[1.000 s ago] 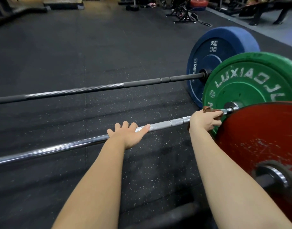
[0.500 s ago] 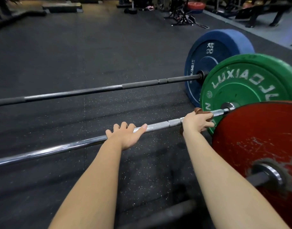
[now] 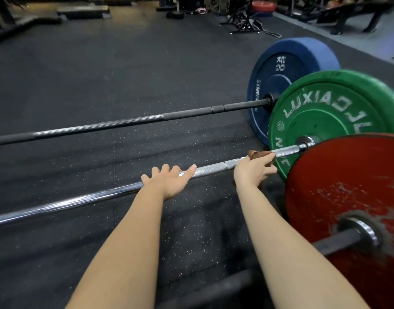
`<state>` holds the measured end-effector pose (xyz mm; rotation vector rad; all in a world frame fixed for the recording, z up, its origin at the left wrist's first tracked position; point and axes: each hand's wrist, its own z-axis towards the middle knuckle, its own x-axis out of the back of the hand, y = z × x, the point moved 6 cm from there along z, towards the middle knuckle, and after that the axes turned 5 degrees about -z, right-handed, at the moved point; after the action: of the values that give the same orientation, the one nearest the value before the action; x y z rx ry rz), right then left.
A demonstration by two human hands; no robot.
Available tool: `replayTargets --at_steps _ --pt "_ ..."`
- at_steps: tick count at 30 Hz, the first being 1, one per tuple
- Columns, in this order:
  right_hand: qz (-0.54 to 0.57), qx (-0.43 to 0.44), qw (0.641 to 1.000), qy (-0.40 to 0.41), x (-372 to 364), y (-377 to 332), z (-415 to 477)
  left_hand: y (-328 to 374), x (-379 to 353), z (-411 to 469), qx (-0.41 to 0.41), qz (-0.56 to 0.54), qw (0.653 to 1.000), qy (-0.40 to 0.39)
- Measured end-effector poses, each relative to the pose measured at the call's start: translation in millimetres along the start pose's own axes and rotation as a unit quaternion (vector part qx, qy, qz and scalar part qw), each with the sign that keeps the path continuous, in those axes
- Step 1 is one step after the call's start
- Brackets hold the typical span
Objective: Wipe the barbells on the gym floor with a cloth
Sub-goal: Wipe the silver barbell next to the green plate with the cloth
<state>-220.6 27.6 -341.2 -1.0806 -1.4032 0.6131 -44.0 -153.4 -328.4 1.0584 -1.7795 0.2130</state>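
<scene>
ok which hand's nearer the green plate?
Right. The right hand wraps the brown cloth round the silver bar beside the green plate; the left hand holds that bar farther from it.

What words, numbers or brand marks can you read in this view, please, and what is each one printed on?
"20 KG": blue plate, printed sideways.
"STREN...": same plate, the rest hidden.
"LUXIAOJU": green plate, upside down, cut off by the red plate.
Round emblem and lower letters on the green plate: too small or hidden to read.
The red plate: scuffed, nothing readable.
</scene>
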Motion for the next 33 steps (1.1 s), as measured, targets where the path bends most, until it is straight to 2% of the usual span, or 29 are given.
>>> replayTargets --at_steps 6,16,20,27,33 --pt "0.012 0.021 0.999 -0.034 -14 11 -33 -1 -1 -1 -0.006 0.005 1.000 0.012" --pt "0.001 -0.040 0.999 0.029 9 -1 38 -1 0 3 0.002 -0.003 1.000 -0.002" --pt "-0.002 -0.015 1.000 0.018 4 7 16 0 0 2 0.006 -0.014 1.000 -0.011" --pt "0.001 0.019 0.999 -0.048 -24 4 -61 1 1 -4 -0.009 -0.013 1.000 0.009" --pt "-0.018 0.029 0.998 -0.049 -22 2 -51 1 1 -5 -0.015 -0.008 1.000 0.017"
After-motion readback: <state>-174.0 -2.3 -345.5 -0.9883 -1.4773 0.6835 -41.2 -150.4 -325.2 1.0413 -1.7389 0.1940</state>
